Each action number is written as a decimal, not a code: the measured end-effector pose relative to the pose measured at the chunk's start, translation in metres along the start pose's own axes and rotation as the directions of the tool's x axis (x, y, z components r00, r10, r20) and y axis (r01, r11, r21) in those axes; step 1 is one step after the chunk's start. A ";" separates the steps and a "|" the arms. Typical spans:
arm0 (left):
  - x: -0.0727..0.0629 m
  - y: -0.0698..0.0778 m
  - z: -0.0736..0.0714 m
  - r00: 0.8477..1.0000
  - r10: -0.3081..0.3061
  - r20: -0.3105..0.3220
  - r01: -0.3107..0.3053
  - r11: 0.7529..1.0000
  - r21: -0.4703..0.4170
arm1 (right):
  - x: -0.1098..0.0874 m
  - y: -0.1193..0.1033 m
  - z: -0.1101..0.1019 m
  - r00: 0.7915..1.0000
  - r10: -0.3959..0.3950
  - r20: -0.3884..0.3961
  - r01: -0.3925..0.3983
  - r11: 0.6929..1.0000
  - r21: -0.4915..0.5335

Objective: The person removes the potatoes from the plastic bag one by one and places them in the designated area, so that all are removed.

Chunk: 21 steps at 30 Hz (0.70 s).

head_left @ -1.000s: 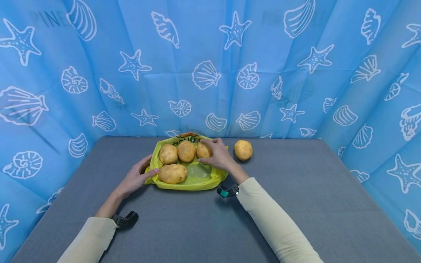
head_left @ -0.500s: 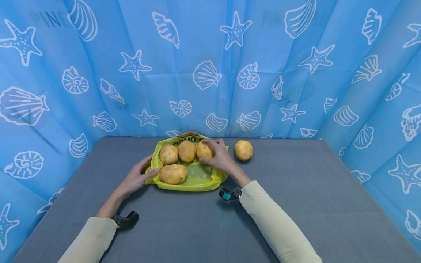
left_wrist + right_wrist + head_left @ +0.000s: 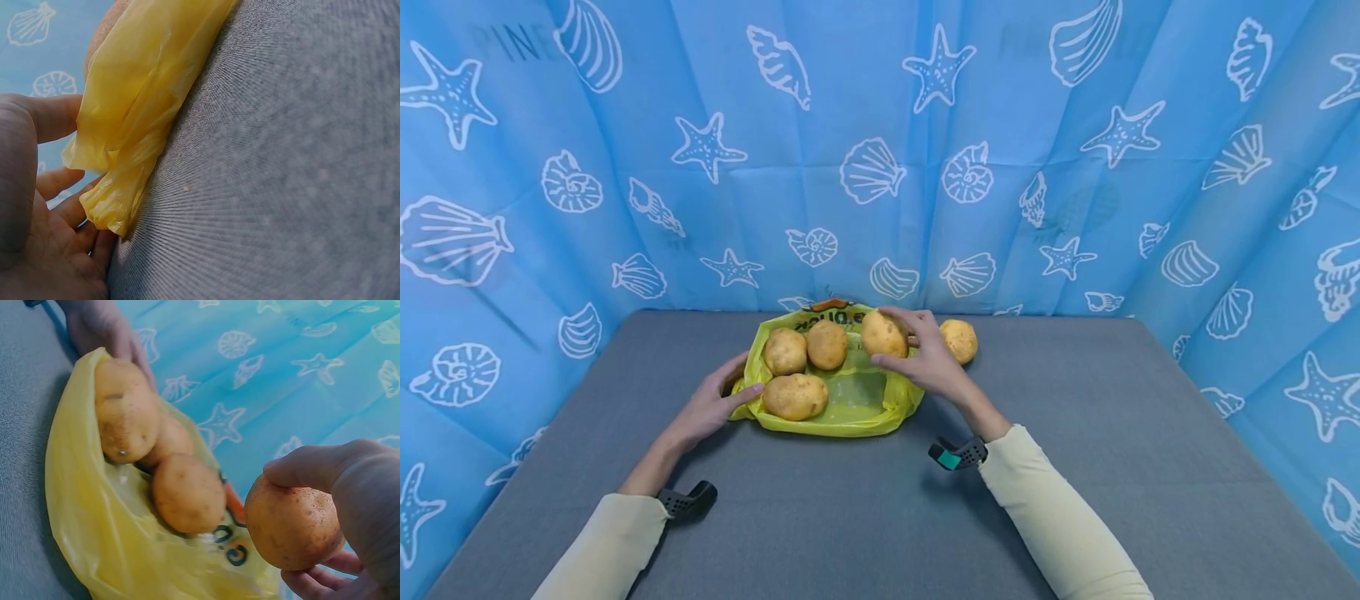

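Observation:
My right hand (image 3: 931,357) grips a round potato (image 3: 883,334) between thumb and fingertips, raised over the right end of a yellow plastic bag (image 3: 850,430). In the right wrist view this potato (image 3: 290,522) is apart from the others. Inside the open bag lie a long potato (image 3: 794,397) at the front and two rounder potatoes, one at the back left (image 3: 785,351) and one beside it (image 3: 827,345). My left hand (image 3: 711,406) holds the bag's left end, thumb in front and fingers behind. The left wrist view shows the thumb against the yellow plastic (image 3: 137,94) near its bunched corner.
Another potato (image 3: 961,341) sits on the grey table (image 3: 850,508) right of the bag, partly behind my right hand. A blue curtain (image 3: 820,100) with white shells and starfish stands directly behind the table's back edge.
My right hand has lifted the potato out of the bag's back right corner and moved slightly right with it. My left hand stays at the bag's left end.

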<state>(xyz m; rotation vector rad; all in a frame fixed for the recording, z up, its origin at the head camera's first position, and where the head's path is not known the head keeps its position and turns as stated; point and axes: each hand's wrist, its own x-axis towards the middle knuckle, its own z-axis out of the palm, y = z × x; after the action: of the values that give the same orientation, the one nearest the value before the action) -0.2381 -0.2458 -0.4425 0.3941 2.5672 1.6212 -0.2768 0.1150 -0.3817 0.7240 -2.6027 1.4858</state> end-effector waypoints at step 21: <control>0.000 -0.002 0.000 1.000 0.013 -0.004 -0.013 1.000 0.010 | -0.040 0.021 -0.067 0.991 0.008 -0.136 -0.010 1.000 -0.017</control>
<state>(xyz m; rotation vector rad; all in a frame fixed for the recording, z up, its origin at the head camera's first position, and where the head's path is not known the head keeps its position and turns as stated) -0.2382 -0.2467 -0.4444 0.4096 2.5818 1.6165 -0.2618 0.1941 -0.3741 0.5876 -2.5181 1.4569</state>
